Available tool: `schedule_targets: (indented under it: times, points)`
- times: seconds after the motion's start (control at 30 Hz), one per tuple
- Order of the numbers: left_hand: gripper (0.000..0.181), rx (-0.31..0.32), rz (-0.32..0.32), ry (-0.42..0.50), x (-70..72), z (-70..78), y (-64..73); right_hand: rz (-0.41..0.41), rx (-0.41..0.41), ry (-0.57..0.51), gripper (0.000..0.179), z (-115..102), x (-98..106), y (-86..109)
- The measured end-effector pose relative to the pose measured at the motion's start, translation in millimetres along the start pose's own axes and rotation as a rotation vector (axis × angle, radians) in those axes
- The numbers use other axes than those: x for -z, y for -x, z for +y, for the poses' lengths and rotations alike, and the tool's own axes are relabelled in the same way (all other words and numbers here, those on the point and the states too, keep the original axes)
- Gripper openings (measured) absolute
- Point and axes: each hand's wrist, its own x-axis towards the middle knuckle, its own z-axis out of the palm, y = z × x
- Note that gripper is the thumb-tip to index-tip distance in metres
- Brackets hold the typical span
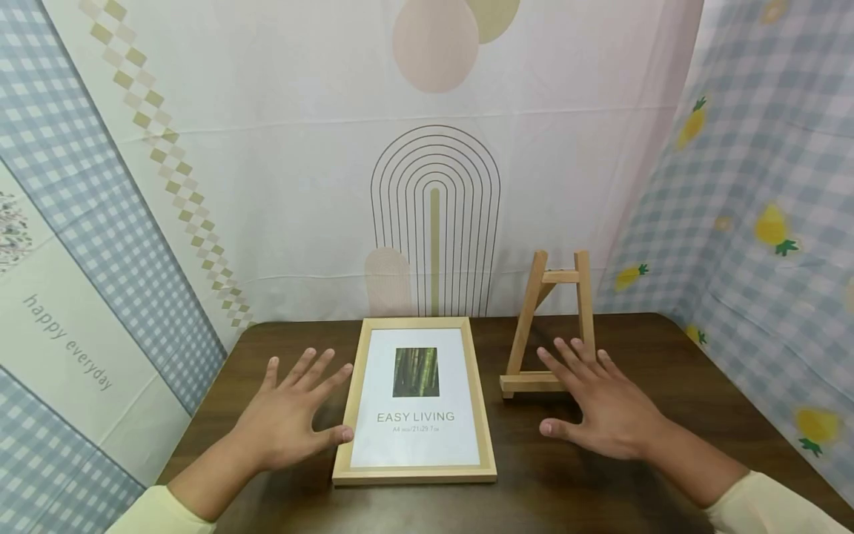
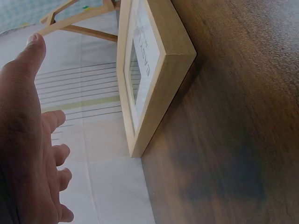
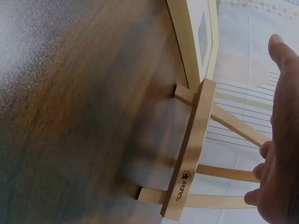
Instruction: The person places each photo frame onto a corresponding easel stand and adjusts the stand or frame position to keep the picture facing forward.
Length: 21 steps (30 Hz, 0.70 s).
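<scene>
A light wooden picture frame (image 1: 416, 445) lies flat on the dark table, its white insert bearing a small forest picture and the words "EASY LIVING". To its right stands a small wooden easel (image 1: 527, 383), upright, with a ledge across its front legs. My left hand (image 1: 287, 419) hovers at the frame's left side with fingers spread and holds nothing. In the left wrist view, a gap separates that hand (image 2: 28, 135) from the frame (image 2: 163, 79). Before the easel, my right hand (image 1: 607, 408) is spread out and holds nothing, hiding part of the right leg and ledge.
The dark brown wooden table (image 1: 460, 512) meets a white patterned cloth (image 1: 300, 185) at its back edge. A blue checked cloth (image 1: 754, 297) with lemon prints hangs on the right. Another checked cloth (image 1: 87, 133) hangs on the left.
</scene>
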Motion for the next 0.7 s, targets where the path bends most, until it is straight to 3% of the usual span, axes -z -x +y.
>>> schedule_targets:
  times: [0.7]
  points:
    - [0.087,0.019,-0.018,0.084,-20.4,1.5,6.8,0.023,0.047,-0.059,0.097,-8.9,-17.7,2.1]
